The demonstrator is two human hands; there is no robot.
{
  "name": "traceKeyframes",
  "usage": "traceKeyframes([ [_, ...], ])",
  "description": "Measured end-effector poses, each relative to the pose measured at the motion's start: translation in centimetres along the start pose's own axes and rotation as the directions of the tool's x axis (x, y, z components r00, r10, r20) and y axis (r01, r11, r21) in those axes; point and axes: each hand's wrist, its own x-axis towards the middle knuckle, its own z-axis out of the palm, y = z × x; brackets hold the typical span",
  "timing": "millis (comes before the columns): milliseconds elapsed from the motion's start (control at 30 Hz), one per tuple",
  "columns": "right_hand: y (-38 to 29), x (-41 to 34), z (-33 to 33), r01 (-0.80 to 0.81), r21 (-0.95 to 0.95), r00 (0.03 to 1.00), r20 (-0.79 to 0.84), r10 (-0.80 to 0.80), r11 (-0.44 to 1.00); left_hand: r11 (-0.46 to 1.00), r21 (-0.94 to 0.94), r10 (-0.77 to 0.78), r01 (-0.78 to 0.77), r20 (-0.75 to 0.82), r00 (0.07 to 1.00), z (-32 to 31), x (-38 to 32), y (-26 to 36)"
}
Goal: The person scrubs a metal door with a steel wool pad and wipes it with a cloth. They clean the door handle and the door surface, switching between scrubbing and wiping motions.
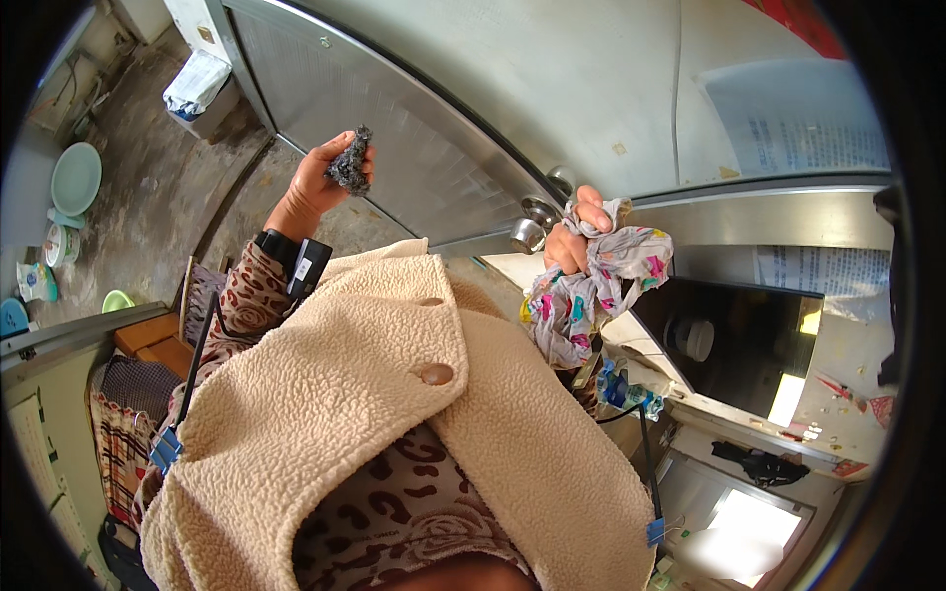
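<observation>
My left hand (318,171) is raised in front of the metal door panel (369,111), its fingers closed around a dark grey scouring pad (352,164) that looks like steel wool. A black band and a small black device circle that wrist. My right hand (575,240) grips a crumpled grey cloth (573,318) with a colourful print, which hangs below the fingers. Close beside this hand is a round metal doorknob (529,233) at the door's edge. The pad appears apart from the door. Part of my right forearm is hidden behind the cloth and my fleece vest (355,347).
A lidded bin (203,103) stands beyond the door on a worn concrete floor. Basins and tubs, including a pale green basin (77,178), line the left. To the right are a television (728,347) and a plastic bottle (628,391). A wooden stool (151,343) stands lower left.
</observation>
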Motion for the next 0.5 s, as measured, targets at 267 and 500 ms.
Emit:
traceKeyframes([
  [267, 7.0, 2.4, 3.9, -0.329, -0.460, 0.933, -0.294, 0.208, 0.825, 0.995, -0.100, -0.015, 0.017, 0.017, 1.000, -2.1, -5.5, 5.3],
  [500, 13.7, 2.8, 10.2, -0.409, -0.789, 0.703, -0.593, -0.394, 0.457, 0.995, -0.072, -0.069, 0.071, 0.037, 0.997, -0.8, -9.6, 9.3],
])
